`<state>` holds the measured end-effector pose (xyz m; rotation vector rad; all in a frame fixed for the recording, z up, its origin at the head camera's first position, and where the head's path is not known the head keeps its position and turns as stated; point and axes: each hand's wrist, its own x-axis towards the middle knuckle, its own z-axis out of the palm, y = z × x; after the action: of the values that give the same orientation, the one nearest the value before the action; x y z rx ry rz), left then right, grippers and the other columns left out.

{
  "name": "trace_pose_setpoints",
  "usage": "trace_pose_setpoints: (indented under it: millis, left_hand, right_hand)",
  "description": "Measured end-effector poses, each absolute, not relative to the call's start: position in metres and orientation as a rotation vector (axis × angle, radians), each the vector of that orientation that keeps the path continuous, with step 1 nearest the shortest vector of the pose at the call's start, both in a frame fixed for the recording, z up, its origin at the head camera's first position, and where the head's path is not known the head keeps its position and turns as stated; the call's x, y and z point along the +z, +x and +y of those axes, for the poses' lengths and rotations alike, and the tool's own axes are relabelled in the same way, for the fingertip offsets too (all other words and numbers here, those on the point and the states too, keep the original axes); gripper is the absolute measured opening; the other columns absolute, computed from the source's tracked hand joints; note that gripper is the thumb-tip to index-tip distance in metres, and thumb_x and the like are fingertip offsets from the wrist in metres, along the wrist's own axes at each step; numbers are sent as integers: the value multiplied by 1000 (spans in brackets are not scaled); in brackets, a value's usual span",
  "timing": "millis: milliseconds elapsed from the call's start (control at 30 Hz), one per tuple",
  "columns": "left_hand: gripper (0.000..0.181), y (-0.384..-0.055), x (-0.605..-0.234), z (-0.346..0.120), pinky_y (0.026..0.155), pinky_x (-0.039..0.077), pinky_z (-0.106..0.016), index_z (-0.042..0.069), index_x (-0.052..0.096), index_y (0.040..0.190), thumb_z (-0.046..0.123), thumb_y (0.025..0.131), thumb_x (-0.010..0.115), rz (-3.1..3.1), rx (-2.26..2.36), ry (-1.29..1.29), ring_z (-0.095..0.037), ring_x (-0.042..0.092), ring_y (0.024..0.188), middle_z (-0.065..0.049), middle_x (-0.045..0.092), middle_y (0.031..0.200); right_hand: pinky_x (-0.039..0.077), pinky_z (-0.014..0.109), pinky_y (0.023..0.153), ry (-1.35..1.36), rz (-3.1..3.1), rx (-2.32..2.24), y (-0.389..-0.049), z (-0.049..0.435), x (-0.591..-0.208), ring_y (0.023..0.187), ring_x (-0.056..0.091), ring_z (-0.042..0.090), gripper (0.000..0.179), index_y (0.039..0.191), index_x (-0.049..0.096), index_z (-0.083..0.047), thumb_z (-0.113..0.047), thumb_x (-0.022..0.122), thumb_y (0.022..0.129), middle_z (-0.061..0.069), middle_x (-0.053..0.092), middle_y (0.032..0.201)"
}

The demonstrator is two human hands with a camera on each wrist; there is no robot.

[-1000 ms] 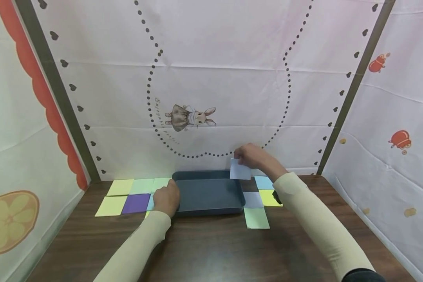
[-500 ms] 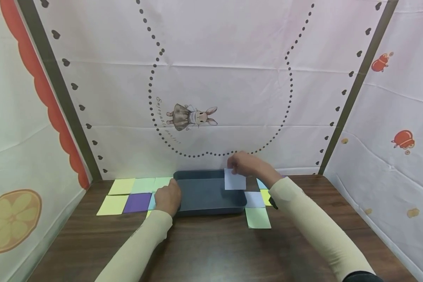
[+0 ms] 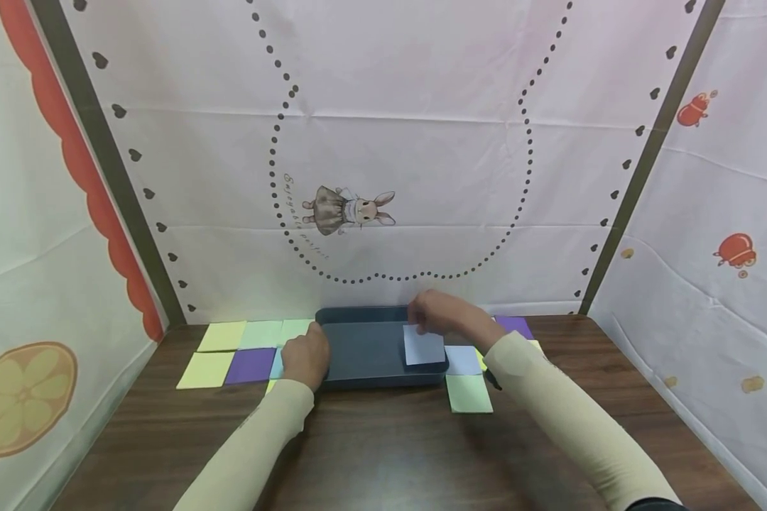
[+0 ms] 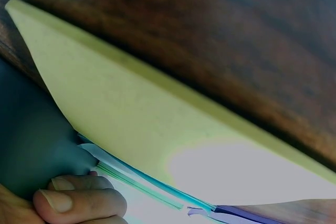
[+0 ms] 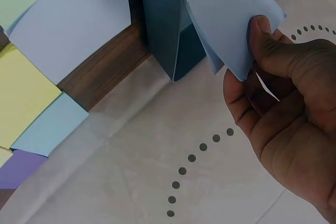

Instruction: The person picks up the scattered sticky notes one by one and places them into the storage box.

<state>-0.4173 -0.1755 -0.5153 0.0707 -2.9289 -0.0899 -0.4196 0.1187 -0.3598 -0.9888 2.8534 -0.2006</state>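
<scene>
A dark blue-grey rectangular tray (image 3: 364, 351) sits on the brown table against the back cloth. At its left rim is my left hand (image 3: 305, 355), gripping the edge; curled fingers (image 4: 84, 205) show beside the tray wall in the left wrist view. My right hand (image 3: 439, 312) pinches a light blue sticky note pad (image 3: 424, 345) by its upper edge, thumb on one face. The pad hangs tilted over the tray's right end, and its sheets fan slightly apart in the right wrist view.
Left of the tray lie sticky note pads, among them yellow (image 3: 222, 336), purple (image 3: 250, 365) and green (image 3: 258, 335). More lie at its right: periwinkle (image 3: 463, 360), green (image 3: 469, 394) and purple (image 3: 514, 326). A printed white cloth (image 3: 422, 170) rises directly behind.
My right hand has moved down and slightly left with the light blue sticky note pad, from above the tray's back right corner to over its right end. My left hand stays at the rim.
</scene>
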Motion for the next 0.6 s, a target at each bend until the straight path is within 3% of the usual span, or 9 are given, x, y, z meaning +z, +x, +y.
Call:
trace_pose_setpoints:
  millis: [200, 500, 600]
  left_hand:
    - [15, -423, -522, -178, 58, 62, -49, -6, 57, 112, 9, 110, 57, -2936, -109, 68, -29, 70, 60, -16, 66, 67]
    - [16, -372, -467, -158, 55, 62, -42, -9, 59, 106, 5, 112, 54, -2939, -35, 54, -20, 64, 54, -12, 60, 58]
    - [16, -375, -471, -160, 56, 62, -43, -9, 59, 107, 5, 112, 54, -2936, -42, 46, -21, 64, 54, -12, 59, 59]
  right_hand:
    - [60, 35, 84, -938, 2833, -174, -416, 118, -366, 86, 69, 16, 16, 109, 85, -11, -1, 80, 98, 4, 80, 100]
    - [61, 38, 87, -915, 2805, -235, -415, 120, -378, 88, 69, 17, 14, 104, 84, -14, -3, 84, 96, 0, 79, 98]
    - [61, 38, 86, -917, 2805, -220, -415, 119, -384, 87, 68, 16, 15, 105, 83, -14, -3, 84, 96, 0, 80, 98]
